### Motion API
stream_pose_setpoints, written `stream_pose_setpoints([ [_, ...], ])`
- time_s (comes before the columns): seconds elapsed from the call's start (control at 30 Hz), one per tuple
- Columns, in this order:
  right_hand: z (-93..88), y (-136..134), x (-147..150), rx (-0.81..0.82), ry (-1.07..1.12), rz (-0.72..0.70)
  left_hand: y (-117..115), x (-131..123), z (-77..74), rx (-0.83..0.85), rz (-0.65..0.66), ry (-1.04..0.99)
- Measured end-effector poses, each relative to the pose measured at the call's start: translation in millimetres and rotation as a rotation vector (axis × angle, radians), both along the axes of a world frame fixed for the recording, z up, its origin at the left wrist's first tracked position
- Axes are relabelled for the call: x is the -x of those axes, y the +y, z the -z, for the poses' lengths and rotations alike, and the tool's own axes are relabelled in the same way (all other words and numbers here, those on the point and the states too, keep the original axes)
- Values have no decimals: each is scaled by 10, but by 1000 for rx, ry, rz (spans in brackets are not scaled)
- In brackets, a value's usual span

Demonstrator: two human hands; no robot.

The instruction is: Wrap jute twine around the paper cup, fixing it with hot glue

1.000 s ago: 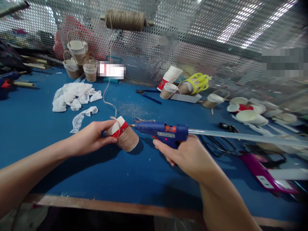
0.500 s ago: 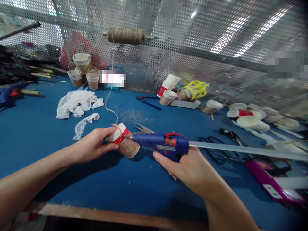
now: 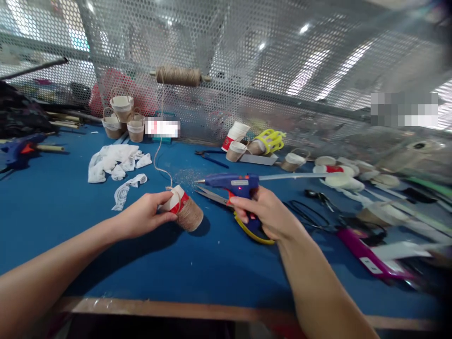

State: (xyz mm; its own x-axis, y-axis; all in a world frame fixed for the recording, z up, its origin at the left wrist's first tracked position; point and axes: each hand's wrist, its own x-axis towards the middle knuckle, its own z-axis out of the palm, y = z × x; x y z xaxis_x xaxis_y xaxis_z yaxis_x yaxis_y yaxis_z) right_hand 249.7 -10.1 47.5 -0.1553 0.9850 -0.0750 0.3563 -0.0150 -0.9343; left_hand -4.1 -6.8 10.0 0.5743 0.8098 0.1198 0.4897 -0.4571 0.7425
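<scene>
A paper cup (image 3: 189,214), its lower part wrapped in brown twine and its rim end white and red, is tilted in my left hand (image 3: 146,214), which pinches it at the rim. Loose twine (image 3: 163,170) runs from the cup up to a spool (image 3: 178,76) on the mesh. My right hand (image 3: 266,212) grips a blue glue gun (image 3: 231,182) with a clear stick in its back; its nozzle points left, apart from the cup. Scissors (image 3: 216,197) with yellow handles lie beneath the gun.
White lace (image 3: 111,160) lies at left, near twine-covered cups (image 3: 136,129). Pliers (image 3: 215,159), more cups (image 3: 236,151) and a yellow net (image 3: 271,141) are behind. A magenta power strip (image 3: 367,252) and cords lie right. Another glue gun (image 3: 21,149) is far left.
My right hand has lifted the glue gun up and away from the cup, exposing the scissors' yellow handles. My left hand still holds the cup. The camera view has shifted.
</scene>
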Motion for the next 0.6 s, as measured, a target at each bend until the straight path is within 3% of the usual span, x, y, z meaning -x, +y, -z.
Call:
stream_pose_setpoints([
  [0.1, 82, 212, -57, -67, -72, 257, 12, -1, 34, -19, -16, 4],
  [0.17, 129, 379, -97, -43, -152, 304, 19, -1, 52, -32, -23, 8],
  [0.43, 317, 902, -125, 94, -564, 337, 8, -24, 23, -55, -34, 66],
  [0.6, 202, 881, 58, -1, -730, 278, -8, -47, 3, -87, -38, 69],
])
